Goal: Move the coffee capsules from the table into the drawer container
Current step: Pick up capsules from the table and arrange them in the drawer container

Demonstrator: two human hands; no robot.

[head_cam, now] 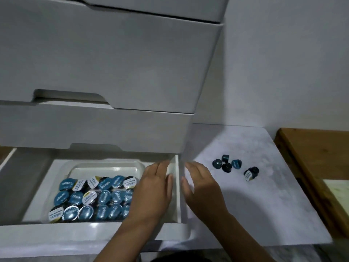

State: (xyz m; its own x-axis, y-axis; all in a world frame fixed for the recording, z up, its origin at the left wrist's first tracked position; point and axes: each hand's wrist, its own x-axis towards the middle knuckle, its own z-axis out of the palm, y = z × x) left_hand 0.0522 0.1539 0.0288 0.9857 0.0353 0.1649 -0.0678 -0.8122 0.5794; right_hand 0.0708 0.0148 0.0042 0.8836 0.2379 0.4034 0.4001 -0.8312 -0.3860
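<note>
Both hands up front, holding nothing: left hand (153, 193) over the open white drawer (94, 236), right hand (200, 188) over the marbled table (264, 205), fingers straight and close together. Clear plastic container (105, 168) packed with round foil-lidded capsules (90, 200). Five loose capsules (227, 164) sit on the table.

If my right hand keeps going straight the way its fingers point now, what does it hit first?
Probably the white side wall of the open drawer: the right hand points up and left toward it, fingers straight and empty. Depth is unclear, so it may pass above the wall.
</note>
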